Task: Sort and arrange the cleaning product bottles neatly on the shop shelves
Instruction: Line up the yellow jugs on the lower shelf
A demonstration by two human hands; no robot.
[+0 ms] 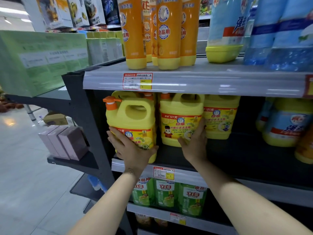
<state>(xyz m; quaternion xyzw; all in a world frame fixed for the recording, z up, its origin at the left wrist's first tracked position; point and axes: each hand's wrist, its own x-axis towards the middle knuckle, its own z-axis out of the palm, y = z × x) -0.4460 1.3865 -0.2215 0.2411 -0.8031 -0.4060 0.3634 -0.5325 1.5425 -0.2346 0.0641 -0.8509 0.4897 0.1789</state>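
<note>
Yellow plastic, head view, one entry per item.

Left jug [133, 119]: pump-top detergent jug, orange pump at its 11 o'clock corner, long axis upright. It sits at the front lip of the middle shelf [240, 155], its base reaching over the price rail, so it lies nearer the camera than its neighbours.

Left hand [130, 148]: clamped on the left jug's lower front, fingers wrapped to the 9 o'clock edge and thumb hooked at the 3 o'clock corner.

Middle jug [181, 119]: same product, upright, set further back on the shelf, at 3 o'clock of the left jug with a narrow dark gap between them.

Right hand [194, 145]: spread flat, fingers straight and pointing to 12 o'clock, pressed against the middle jug's front right corner; it grips nothing.

Third jug [221, 119]: same product, at 3 o'clock of the middle jug and a little deeper in.

Judgement: the left jug is the item out of line. The coming move likely carries it toward 12 o'clock, deeper onto the shelf, until its face comes level with the middle jug. The left hand already has it; the right hand probably steadies the row.
</note>
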